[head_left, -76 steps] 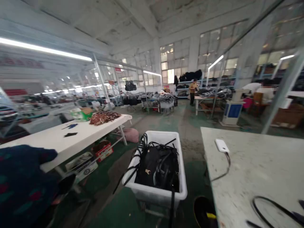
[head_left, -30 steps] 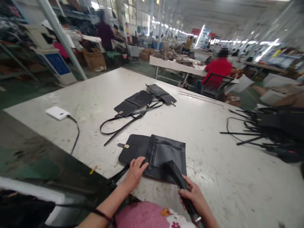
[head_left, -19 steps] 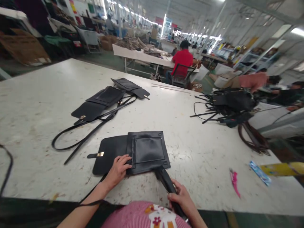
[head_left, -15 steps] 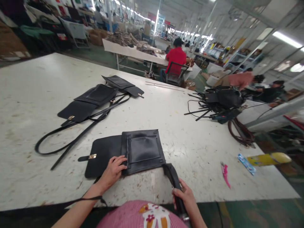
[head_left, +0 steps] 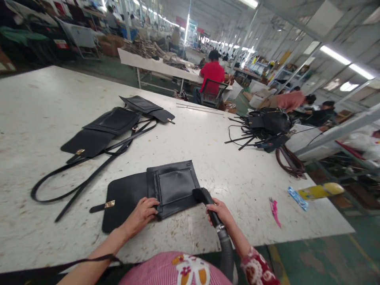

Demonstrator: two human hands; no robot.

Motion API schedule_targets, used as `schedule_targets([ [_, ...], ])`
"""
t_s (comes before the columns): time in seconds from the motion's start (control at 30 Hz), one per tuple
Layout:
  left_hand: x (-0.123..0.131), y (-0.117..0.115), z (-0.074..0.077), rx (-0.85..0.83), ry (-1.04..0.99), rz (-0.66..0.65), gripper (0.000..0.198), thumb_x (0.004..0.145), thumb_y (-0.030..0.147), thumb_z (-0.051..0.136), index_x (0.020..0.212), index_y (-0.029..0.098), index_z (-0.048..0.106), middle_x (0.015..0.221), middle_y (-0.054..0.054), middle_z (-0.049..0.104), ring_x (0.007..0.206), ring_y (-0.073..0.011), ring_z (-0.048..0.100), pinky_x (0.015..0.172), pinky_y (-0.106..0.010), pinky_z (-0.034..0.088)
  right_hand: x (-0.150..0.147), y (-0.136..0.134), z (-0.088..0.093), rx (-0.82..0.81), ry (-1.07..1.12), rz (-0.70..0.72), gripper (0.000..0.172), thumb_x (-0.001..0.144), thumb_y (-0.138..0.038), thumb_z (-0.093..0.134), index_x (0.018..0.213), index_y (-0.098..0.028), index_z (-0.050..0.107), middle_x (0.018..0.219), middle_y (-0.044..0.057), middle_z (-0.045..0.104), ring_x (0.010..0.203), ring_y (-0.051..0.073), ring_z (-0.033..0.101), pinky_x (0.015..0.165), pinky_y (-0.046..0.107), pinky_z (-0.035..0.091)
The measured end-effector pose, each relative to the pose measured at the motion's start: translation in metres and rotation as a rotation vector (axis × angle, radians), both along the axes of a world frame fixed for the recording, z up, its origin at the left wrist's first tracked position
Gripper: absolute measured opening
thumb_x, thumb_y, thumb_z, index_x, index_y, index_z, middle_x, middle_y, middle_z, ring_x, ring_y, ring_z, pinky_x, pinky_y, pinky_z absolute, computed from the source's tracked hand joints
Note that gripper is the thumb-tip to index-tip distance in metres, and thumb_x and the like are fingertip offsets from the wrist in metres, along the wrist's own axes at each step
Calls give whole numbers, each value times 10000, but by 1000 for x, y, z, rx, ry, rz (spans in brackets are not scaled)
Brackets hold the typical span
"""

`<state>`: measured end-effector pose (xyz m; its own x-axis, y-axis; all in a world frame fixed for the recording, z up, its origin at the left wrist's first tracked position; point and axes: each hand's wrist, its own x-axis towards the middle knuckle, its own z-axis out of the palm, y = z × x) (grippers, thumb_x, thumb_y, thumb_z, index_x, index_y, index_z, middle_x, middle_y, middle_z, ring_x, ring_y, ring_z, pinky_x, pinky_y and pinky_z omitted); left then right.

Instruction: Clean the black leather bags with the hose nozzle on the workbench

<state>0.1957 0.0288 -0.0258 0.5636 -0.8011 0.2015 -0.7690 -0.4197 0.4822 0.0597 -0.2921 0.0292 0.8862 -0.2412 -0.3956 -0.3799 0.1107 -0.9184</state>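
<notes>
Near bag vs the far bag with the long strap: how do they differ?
The near bag lies under both hands: left hand flat on it, right hand holding a black nozzle against its edge. The far bag lies untouched. The far bag's strap trails loose across the table; the near bag shows none on the table. Both are black, flat, flap open, gold clasp.

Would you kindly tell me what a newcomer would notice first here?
The black bag lying open at the near edge of the white table, left hand pressing it, right hand gripping a nozzle on a grey hose. More bags lie behind; a strap heap sits far right.
</notes>
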Motion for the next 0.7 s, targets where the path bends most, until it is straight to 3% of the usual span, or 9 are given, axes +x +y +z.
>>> schedule_targets([
  [0.17, -4, -7, 10, -39, 2, -60, 155, 795, 219, 496, 816, 239, 647, 1029, -29, 627, 1007, -169, 509, 889, -340, 313, 31, 8, 1, -56, -77, -78, 523, 617, -342, 621, 1079, -144, 476, 524, -43, 565, 384, 140, 533, 333, 231, 438],
  [0.3, -1, -17, 22, 37, 138, 6, 177, 792, 270, 486, 764, 248, 659, 838, -4, 643, 865, -163, 535, 784, -290, 327, 27, 19, 9, -68, -112, -93, 576, 630, -336, 616, 1144, -151, 435, 538, -48, 566, 382, 135, 529, 332, 233, 446],
  [0.43, 16, -32, 25, 119, 377, 159, 143, 698, 261, 531, 637, 219, 653, 699, 20, 623, 722, -139, 547, 646, -223, 323, 6, 33, 24, -28, -108, 33, 606, 612, -277, 643, 1174, -160, 447, 558, -40, 579, 383, 144, 538, 322, 235, 441],
  [0.53, 29, -39, 19, 171, 455, 181, 109, 625, 246, 562, 551, 207, 633, 547, 43, 571, 572, -115, 518, 538, -204, 284, -11, 50, 33, 12, -108, 173, 655, 621, -209, 640, 1237, -197, 419, 551, -55, 573, 382, 132, 531, 331, 221, 441],
  [0.7, 34, -39, 18, 158, 506, 142, 130, 606, 197, 543, 612, 231, 668, 603, 44, 618, 639, -127, 543, 567, -196, 312, -17, 87, 25, 78, -32, 347, 676, 589, -141, 640, 1233, -222, 453, 604, -45, 596, 386, 107, 521, 346, 194, 435],
])
